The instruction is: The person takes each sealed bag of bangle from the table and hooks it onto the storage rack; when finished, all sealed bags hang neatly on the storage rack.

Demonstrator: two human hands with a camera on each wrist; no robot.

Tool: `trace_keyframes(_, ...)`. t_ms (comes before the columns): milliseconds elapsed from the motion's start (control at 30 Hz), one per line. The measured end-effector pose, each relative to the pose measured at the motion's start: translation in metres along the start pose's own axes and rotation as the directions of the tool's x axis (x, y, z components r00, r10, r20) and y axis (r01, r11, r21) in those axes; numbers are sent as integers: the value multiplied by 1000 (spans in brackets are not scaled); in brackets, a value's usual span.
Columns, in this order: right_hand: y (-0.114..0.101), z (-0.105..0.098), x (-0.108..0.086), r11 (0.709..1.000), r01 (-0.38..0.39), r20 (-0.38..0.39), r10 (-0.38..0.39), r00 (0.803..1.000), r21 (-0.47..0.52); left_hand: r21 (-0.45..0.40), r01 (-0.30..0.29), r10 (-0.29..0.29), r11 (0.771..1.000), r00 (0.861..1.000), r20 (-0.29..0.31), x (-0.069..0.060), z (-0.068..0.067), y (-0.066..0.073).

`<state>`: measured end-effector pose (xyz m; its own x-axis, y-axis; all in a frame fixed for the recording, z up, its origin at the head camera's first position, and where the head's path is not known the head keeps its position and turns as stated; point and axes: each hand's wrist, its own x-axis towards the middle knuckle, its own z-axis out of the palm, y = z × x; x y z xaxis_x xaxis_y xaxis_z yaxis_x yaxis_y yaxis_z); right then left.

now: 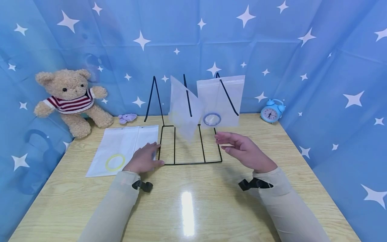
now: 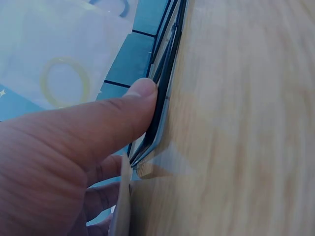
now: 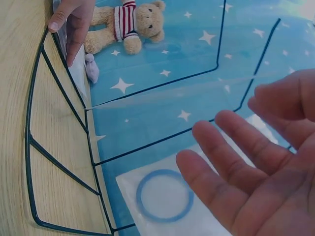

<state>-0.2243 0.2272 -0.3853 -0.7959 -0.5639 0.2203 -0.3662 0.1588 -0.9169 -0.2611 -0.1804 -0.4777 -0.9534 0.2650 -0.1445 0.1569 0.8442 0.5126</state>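
A black wire rack (image 1: 190, 163) stands on the table, with a translucent bag (image 1: 185, 104) hanging edge-forward at its middle arm and another bag (image 1: 229, 95) holding a blue ring (image 1: 212, 125) on its right arm. My left hand (image 1: 143, 159) touches the rack's front left corner, thumb (image 2: 142, 88) against the wire, fingers extended along the side. Partly under that hand lies a flat bag (image 1: 121, 141) with a yellow ring (image 1: 107, 164). Palm inward, my right hand (image 1: 246, 151) hovers right of the rack, fingers (image 3: 211, 172) loosely bent and holding nothing.
A teddy bear (image 1: 72, 97) in a striped top sits at the back left, a small purple toy (image 1: 127, 118) beside it. At the back right stands a blue alarm clock (image 1: 270, 113). A blue star-patterned curtain (image 1: 121, 50) hangs behind the table (image 1: 226, 215).
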Motion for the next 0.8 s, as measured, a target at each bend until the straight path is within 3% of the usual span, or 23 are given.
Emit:
trace_keyframes(200, 5, -2, 1, 998, -54, 10, 54, 998, -27, 8, -4, 4, 1000, 1000, -5, 1, 1, 0)
trace_keyframes(333, 12, -5, 2, 989, -123, -55, 119, 991, -76, 10, 5, -5, 1000, 1000, -2, 1, 1, 0)
trace_keyframes(567, 39, -17, 6, 946, -290, -219, 255, 942, -143, 11, 3, -3, 1000, 1000, 1, 1, 2, -1)
trace_keyframes(800, 69, -17, 10, 892, -399, -214, 356, 910, -212, 18, 6, -6, 1000, 1000, 3, 4, 4, -5)
